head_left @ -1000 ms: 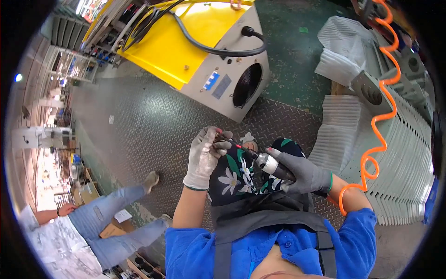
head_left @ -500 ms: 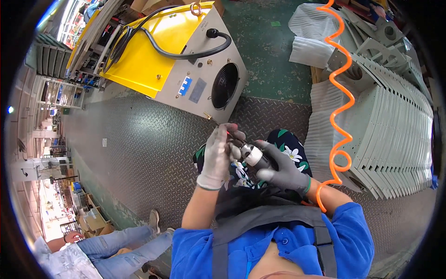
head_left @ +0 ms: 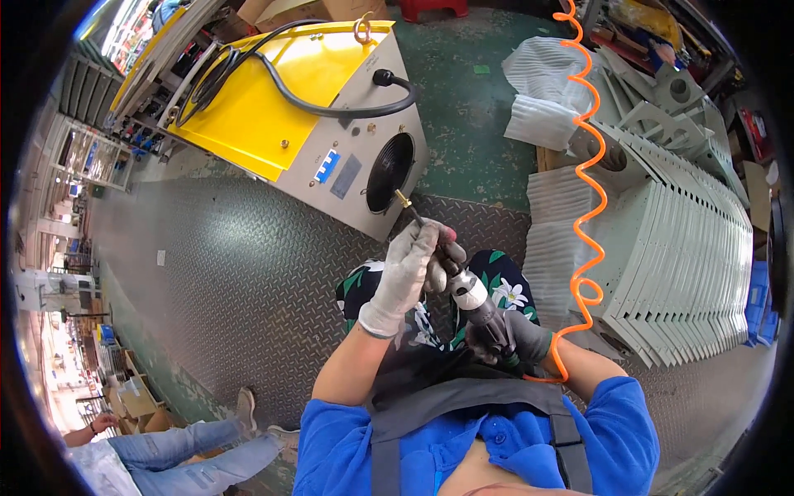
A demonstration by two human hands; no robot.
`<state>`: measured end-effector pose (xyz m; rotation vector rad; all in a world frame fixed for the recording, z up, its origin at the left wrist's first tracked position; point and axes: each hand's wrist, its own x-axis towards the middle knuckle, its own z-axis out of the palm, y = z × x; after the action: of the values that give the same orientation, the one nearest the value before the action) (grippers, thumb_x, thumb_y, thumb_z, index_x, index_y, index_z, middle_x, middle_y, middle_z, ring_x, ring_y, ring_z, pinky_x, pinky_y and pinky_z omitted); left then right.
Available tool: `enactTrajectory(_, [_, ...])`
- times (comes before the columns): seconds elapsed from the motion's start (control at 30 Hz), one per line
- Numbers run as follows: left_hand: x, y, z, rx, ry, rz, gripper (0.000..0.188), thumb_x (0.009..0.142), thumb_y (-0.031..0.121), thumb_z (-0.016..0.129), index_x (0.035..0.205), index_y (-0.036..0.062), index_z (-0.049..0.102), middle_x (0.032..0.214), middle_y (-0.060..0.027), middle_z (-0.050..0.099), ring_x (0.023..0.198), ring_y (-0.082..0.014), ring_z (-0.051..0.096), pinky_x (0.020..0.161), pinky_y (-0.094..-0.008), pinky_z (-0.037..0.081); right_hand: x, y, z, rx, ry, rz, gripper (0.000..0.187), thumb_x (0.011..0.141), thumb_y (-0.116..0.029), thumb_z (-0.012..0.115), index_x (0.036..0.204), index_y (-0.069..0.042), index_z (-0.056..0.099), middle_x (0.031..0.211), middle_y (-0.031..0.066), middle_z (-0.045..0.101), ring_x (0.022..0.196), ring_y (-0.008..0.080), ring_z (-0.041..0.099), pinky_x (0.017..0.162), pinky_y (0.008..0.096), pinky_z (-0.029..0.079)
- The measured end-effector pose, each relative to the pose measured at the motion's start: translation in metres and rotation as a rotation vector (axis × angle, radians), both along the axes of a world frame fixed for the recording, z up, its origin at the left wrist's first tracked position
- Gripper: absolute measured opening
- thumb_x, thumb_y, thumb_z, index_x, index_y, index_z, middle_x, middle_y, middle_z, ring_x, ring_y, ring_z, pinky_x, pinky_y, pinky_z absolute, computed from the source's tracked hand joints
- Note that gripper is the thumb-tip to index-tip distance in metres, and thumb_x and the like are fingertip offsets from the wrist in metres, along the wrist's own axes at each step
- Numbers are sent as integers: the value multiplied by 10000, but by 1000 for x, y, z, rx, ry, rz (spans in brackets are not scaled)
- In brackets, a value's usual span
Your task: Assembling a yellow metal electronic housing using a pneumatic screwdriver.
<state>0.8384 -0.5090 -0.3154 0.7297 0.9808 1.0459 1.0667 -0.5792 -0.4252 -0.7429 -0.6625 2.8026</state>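
My right hand, in a grey glove, is closed around the handle of a black and silver air screwdriver. An orange coiled air hose runs to the lower end of it. With its fingers curled, my left hand in a pale glove grips the dark shaft at the tool's front; the fingers hide part of it. Past them, a small brass fitting sits on the shaft's tip. It points toward the round black fan opening of a grey and yellow machine, seemingly short of it.
A black cable loops over the machine's top. Stacked grey sheet-metal panels stand at the right beside white foam wrap. Under me lies a diamond-plate floor. Another person's legs in jeans extend in from the lower left.
My right hand has slid back along the screwdriver to its handle. The tool now shows more of its body. The brass fitting has shifted right and slightly up, against the fan opening's edge in view.
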Motion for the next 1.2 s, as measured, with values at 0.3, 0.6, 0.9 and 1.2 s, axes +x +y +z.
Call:
enactTrajectory(0.3, [-12,1,-25,39,124,148,357,1043,374,483,1086,32,577,851,-117,698,496,-91,583,421,-194,399,-1,39,21,1029,-792,-179,459,1025,-380,460,888,-9,692,739,178,664,696,329,647,626,420,470])
enactTrajectory(0.6, [-24,15,-38,-12,164,164,346,1042,342,486,1088,7,558,881,-140,697,523,-118,626,445,-197,453,-9,67,24,800,-694,-73,522,1016,-460,480,948,20,676,734,102,663,667,154,604,643,337,486])
enactTrajectory(0.9, [-43,22,-26,-21,115,86,400,1009,299,537,1232,-31,502,1063,-191,671,686,-167,704,519,-238,546,-11,85,35,835,-498,-47,660,758,-330,803,1290,-57,523,966,64,632,807,192,652,738,336,533])
enactTrajectory(1.2, [-208,38,-125,-128,506,407,325,927,164,594,1191,-21,630,1089,-122,687,935,-175,661,787,-287,538,-20,142,31,1301,-922,285,499,729,-378,727,1104,-96,557,892,181,671,867,395,666,756,464,514])
